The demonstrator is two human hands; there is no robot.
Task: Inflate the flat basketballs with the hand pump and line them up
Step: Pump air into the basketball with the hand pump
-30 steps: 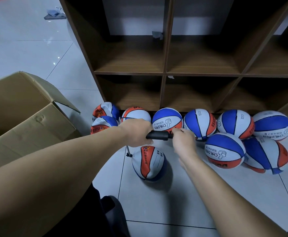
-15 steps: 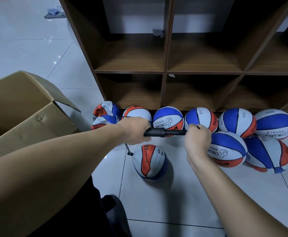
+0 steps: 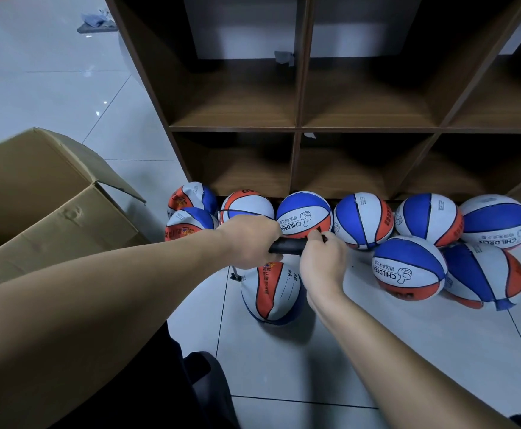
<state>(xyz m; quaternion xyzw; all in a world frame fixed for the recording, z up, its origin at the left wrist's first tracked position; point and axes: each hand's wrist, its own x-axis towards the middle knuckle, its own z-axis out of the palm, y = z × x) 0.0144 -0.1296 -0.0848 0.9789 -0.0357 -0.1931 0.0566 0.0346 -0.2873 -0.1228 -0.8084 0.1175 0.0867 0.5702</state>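
Both hands, left (image 3: 248, 241) and right (image 3: 322, 263), grip the pump (image 3: 287, 245) (axis 9-to-3), ball (image 3: 271, 291) at 6 o'clock.

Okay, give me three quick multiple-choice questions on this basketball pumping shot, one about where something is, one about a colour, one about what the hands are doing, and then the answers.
1. Where does the cardboard box stand?
A. To the left of the row of balls
B. Inside the shelf unit
C. To the right of the balls

2. Which colours do the basketballs have?
A. Green and yellow
B. Blue, white and orange
C. Plain black

3. What are the hands doing?
A. Both lie flat on the floor
B. Both hold the black pump
C. One lifts a ball

Answers:
1 A: the box sits open on the floor, left of the balls along the shelf unit.
2 B: the ball in front shows all three colours.
3 B: the left hand and right hand grip the pump.
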